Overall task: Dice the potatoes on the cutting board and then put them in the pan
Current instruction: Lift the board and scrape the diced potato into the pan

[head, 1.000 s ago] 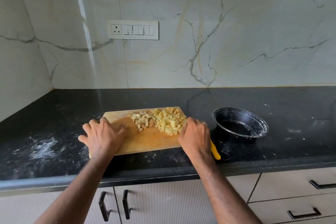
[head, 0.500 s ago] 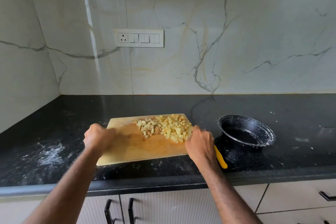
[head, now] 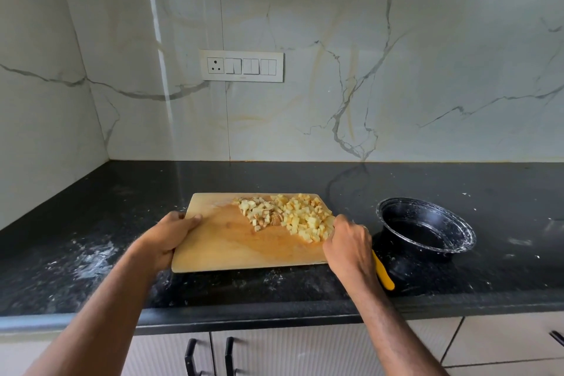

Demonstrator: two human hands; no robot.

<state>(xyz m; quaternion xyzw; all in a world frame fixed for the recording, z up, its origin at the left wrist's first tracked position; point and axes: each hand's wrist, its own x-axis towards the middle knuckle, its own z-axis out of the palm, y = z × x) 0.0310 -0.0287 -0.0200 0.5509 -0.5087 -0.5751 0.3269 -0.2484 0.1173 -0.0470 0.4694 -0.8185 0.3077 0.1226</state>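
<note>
Left hand [head: 171,238] grips left edge of rectangular wooden cutting board [head: 232,244]; right hand [head: 348,243] grips right edge. Pale yellow diced potato pile [head: 293,217] on board's far right. Round black pan [head: 427,230] just right, on black counter [head: 91,253].

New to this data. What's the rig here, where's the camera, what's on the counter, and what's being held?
There is no robot: a person works bare-handed, filmed by one wide-angle camera on their head, looking down. On the black counter lies a wooden cutting board with diced potatoes heaped at its far right. A black pan sits to the right. The left hand grips the board's left edge. The right hand is at the board's right edge, holding a yellow handle, likely a knife's; the blade is hidden.
</note>
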